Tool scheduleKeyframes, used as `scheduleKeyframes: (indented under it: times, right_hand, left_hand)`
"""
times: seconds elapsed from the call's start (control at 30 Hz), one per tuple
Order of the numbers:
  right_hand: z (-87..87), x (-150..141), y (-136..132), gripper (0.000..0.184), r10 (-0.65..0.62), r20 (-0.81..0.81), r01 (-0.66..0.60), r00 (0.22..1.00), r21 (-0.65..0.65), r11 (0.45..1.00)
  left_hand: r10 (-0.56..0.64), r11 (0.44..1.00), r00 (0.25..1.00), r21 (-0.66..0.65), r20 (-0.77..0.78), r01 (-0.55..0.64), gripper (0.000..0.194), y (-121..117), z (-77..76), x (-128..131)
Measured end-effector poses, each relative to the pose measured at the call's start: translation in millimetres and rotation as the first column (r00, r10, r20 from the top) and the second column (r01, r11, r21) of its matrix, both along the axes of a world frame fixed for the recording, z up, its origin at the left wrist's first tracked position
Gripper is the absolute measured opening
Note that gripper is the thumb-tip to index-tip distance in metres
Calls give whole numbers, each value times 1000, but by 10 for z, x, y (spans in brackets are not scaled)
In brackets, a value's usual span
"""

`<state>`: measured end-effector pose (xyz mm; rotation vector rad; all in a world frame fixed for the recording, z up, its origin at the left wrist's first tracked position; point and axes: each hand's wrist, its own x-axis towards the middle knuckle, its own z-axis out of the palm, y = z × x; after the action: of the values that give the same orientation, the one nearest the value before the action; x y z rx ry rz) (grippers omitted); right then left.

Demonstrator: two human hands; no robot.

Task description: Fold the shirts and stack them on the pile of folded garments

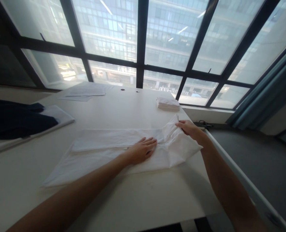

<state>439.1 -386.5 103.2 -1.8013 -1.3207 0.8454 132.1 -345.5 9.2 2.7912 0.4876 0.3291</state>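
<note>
In head view, white cloth [123, 138] lies on the table [123, 111], right end raised.
Lifting seems the step: right hand [188, 126] pinches this end; left hand [144, 150] rests flat, grasping nothing. Next move probably needs steady left palm.

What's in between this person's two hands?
In the head view, a wrinkled stretch of white cloth lies between the left hand and the right hand, which pinches its edge.
</note>
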Motion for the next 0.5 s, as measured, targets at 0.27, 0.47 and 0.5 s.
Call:
scheduleKeyframes:
  times: [0.27,0.47,0.5]
  right_hand:
    - [95,-938,286,22,19,475,-29,880,15,999]
    - [-206,-1414,318,31,257,374,-232,891,-111,966]
    - [-261,-1404,291,29,280,322,-268,905,-81,960]
  left_hand:
    - [287,903,913,-399,289,-158,58,93,-57,63]
    - [541,786,713,-570,445,-241,61,183,-28,96]
    - [528,797,719,-556,452,-236,59,201,-32,102]
